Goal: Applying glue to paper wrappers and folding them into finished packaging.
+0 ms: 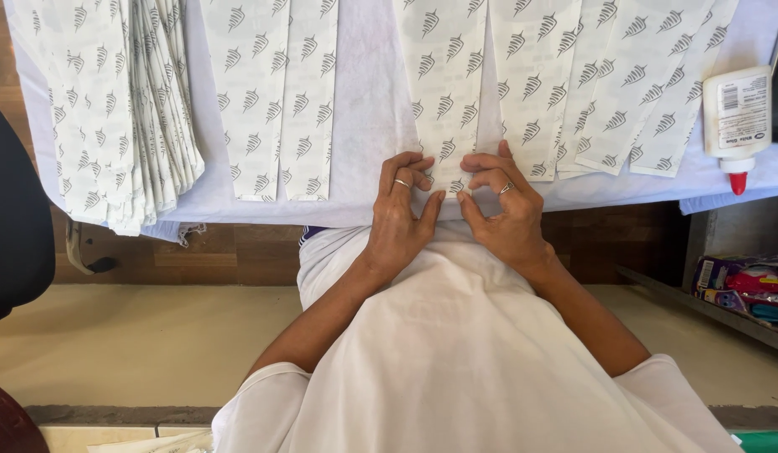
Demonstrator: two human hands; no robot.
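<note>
1. At the table edge (238, 205) — left hand (399, 220) and right hand (506, 216) pinch the near end of a printed paper strip (443, 92).
2. Folded stack (125, 109) lies far left; loose strips (624, 84) remain — glue bottle (736, 117) untouched.

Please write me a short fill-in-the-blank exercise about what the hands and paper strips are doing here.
1. Both hands press the near end of one patterned ____ on the table.
2. The left hand and right hand each wear a ____.
3. The glue bottle has a ____ cap.
4. The thick stack lies to the person's ____.

Missing words: strip; ring; red; left
</note>
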